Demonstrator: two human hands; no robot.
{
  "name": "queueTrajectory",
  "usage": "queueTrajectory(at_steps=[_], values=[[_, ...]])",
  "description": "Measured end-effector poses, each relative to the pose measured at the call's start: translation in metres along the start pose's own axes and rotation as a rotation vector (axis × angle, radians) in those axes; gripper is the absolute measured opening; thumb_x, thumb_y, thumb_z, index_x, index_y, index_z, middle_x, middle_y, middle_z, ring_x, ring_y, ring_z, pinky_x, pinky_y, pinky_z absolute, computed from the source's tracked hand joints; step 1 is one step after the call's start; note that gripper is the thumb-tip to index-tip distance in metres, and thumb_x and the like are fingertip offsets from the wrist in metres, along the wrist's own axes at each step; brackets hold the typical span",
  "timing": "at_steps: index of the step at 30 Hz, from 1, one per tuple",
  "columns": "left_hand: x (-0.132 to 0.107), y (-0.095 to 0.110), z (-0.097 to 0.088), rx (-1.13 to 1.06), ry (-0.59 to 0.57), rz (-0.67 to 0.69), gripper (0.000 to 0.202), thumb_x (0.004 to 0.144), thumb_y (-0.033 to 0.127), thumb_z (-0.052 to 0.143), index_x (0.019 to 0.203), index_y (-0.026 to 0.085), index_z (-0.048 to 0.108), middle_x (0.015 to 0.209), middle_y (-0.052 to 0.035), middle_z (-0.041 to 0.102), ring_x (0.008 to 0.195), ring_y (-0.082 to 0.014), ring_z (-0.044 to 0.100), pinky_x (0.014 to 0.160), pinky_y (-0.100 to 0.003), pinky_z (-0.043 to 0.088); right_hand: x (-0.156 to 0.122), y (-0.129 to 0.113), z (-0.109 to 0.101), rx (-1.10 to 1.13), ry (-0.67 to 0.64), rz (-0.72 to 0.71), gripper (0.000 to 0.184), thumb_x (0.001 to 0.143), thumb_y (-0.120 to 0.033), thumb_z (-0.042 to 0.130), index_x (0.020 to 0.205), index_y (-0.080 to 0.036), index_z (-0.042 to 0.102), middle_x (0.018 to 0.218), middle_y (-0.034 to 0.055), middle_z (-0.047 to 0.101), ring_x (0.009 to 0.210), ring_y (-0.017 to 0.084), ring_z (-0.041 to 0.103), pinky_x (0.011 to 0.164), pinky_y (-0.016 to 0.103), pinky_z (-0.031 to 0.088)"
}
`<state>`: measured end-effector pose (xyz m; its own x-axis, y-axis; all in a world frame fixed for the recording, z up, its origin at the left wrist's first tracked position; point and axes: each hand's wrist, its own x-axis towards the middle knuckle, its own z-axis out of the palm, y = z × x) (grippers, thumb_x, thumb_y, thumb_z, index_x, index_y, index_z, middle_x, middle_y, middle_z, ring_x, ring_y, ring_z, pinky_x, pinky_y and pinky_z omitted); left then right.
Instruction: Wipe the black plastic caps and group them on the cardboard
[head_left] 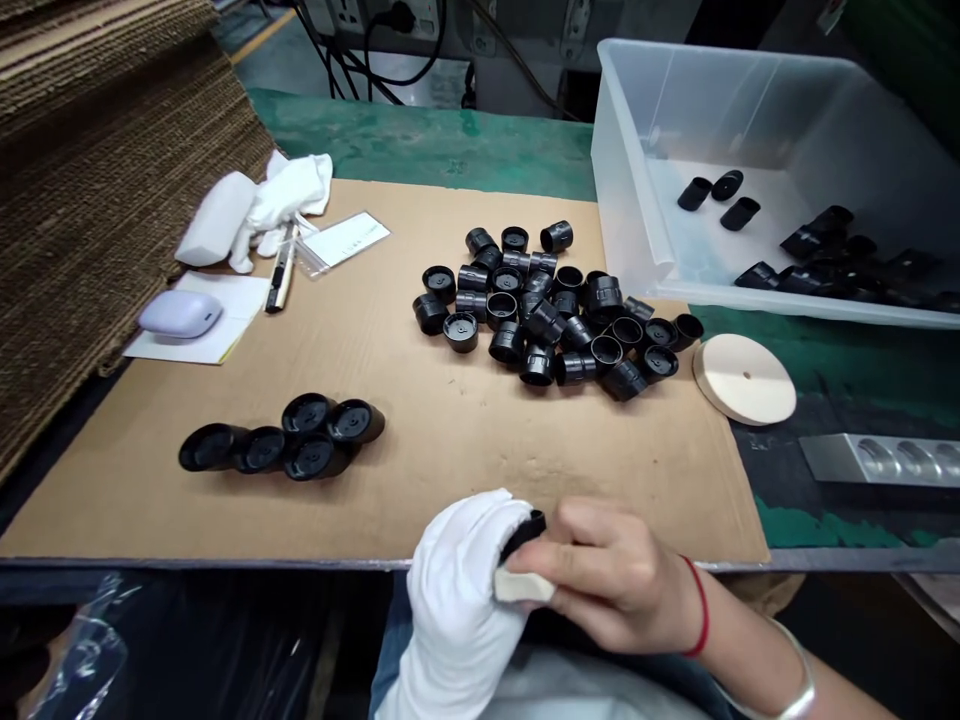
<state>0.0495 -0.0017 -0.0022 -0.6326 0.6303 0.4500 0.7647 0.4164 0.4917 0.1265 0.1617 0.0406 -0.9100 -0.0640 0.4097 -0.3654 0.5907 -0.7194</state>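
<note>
A black round plastic cap (523,535) sits at the near edge of the surface, mostly hidden inside the white-gloved left hand (469,590), whose fingers are curled around it. Its visible end points to the far right; too much is covered to be sure of its long axis. The bare right hand (615,575) comes in from the right, pinching a small off-white pad (523,588) between thumb and fingers, just on the near side of the cap; whether pad and cap touch, I cannot tell. The two hands are pressed together, the left enclosing the cap more fully. Farther left on the brown cardboard sheet (420,440) stand five black caps in a cluster (315,455); a loose pile of black caps (540,320) lies beyond the hands, slightly right, nearer the right hand.
</note>
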Motion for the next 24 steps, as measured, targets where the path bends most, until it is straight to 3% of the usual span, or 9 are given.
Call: queueTrajectory(at_steps=[4, 10, 13, 15, 20, 22, 24], values=[[0.009, 0.005, -0.005, 0.069, 0.004, 0.084, 0.020, 0.080, 0.024, 0.056, 0.098, 0.017, 0.059, 0.091, -0.0081, 0.070, 0.088, -0.0190, 0.065, 0.078, -0.035, 0.055, -0.005, -0.001, -0.004, -0.045, -0.031, 0.094, 0.019, 0.092, -0.018, 0.048, 0.104, -0.014, 0.061, 0.067, 0.0021, 0.052, 0.056, 0.012, 0.047, 0.052, 0.023, 0.039], [0.015, 0.004, -0.006, 0.102, 0.060, 0.125, 0.031, 0.089, 0.041, 0.041, 0.093, 0.016, 0.059, 0.082, -0.0087, 0.071, 0.079, -0.0199, 0.067, 0.072, -0.037, 0.057, 0.004, -0.003, 0.007, -0.090, -0.040, -0.039, 0.019, 0.089, -0.018, 0.046, 0.098, -0.015, 0.063, 0.067, 0.0015, 0.050, 0.057, 0.012, 0.045, 0.052, 0.024, 0.037], [0.015, 0.004, -0.005, 0.034, 0.035, 0.082, 0.016, 0.080, 0.025, 0.057, 0.093, 0.017, 0.061, 0.088, -0.0064, 0.070, 0.085, -0.0181, 0.066, 0.078, -0.034, 0.055, -0.012, 0.004, -0.004, -0.158, -0.018, 0.045, 0.020, 0.090, -0.016, 0.048, 0.102, -0.016, 0.063, 0.065, 0.0006, 0.048, 0.056, 0.012, 0.044, 0.051, 0.024, 0.036], [0.015, 0.005, -0.006, 0.020, 0.036, 0.046, 0.020, 0.075, 0.015, 0.059, 0.094, 0.019, 0.062, 0.091, -0.0046, 0.070, 0.088, -0.0168, 0.065, 0.081, -0.033, 0.054, -0.027, 0.006, -0.015, -0.171, 0.000, 0.125, 0.020, 0.089, -0.013, 0.049, 0.103, -0.015, 0.064, 0.065, 0.0009, 0.047, 0.056, 0.012, 0.044, 0.050, 0.023, 0.036], [0.013, 0.018, -0.007, -0.101, 0.044, -0.122, 0.023, 0.081, 0.024, 0.053, 0.103, 0.021, 0.059, 0.098, -0.0038, 0.069, 0.100, -0.0199, 0.062, 0.087, -0.039, 0.053, -0.037, -0.005, -0.021, 0.195, 0.129, 0.380, 0.018, 0.087, -0.029, 0.059, 0.099, -0.019, 0.068, 0.083, 0.0060, 0.058, 0.071, 0.014, 0.056, 0.061, 0.024, 0.048], [0.012, 0.026, -0.005, -0.177, 0.049, -0.200, 0.025, 0.083, 0.031, 0.050, 0.105, 0.022, 0.056, 0.103, -0.0058, 0.067, 0.101, -0.0209, 0.062, 0.085, -0.039, 0.055, -0.033, -0.010, -0.012, 0.368, 0.156, 0.414, 0.025, 0.086, -0.042, 0.060, 0.091, -0.020, 0.070, 0.101, 0.0097, 0.061, 0.080, 0.016, 0.060, 0.070, 0.027, 0.051], [0.010, 0.034, -0.002, -0.209, 0.033, -0.211, 0.032, 0.085, 0.039, 0.046, 0.110, 0.022, 0.052, 0.104, -0.0082, 0.066, 0.096, -0.0205, 0.064, 0.079, -0.036, 0.058, -0.029, -0.015, -0.003, 0.498, 0.198, 0.403, 0.031, 0.084, -0.048, 0.060, 0.087, -0.020, 0.071, 0.106, 0.0105, 0.062, 0.088, 0.019, 0.062, 0.076, 0.029, 0.052]])
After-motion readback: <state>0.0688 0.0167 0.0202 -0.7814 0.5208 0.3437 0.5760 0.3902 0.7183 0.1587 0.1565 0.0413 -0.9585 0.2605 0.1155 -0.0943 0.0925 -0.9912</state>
